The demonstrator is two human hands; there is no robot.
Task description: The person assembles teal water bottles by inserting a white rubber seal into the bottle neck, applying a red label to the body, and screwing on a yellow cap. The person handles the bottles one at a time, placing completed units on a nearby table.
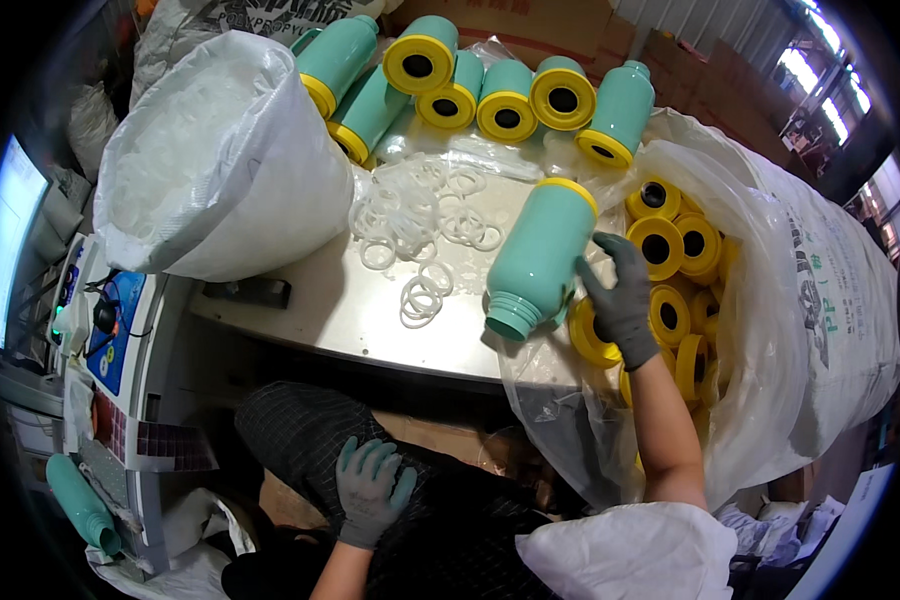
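Note:
A teal bottle (pixel 542 250) with a yellow base ring lies on the white table (pixel 320 325), its threaded open mouth toward me. Just to its right is my right hand (pixel 620 305) in a grey glove, fingers apart and curved toward the bottle's side; whether the fingertips touch it I cannot tell. My left hand (pixel 373 490), gloved too, rests over my dark checked lap with its fingers spread, holding nothing. Loose white rings (pixel 400 215) are heaped left of the bottle. Close by my right hand, yellow rings (pixel 670 315) with dark centres fill a clear-lined bag.
Several teal bottles with yellow bases (pixel 505 110) line the table's far side. A white woven sack (pixel 290 170) of translucent pieces stands at left. The big white sack (pixel 820 280) bulges at right. Another bottle (pixel 82 505) lies lower left, below a screen (pixel 15 240).

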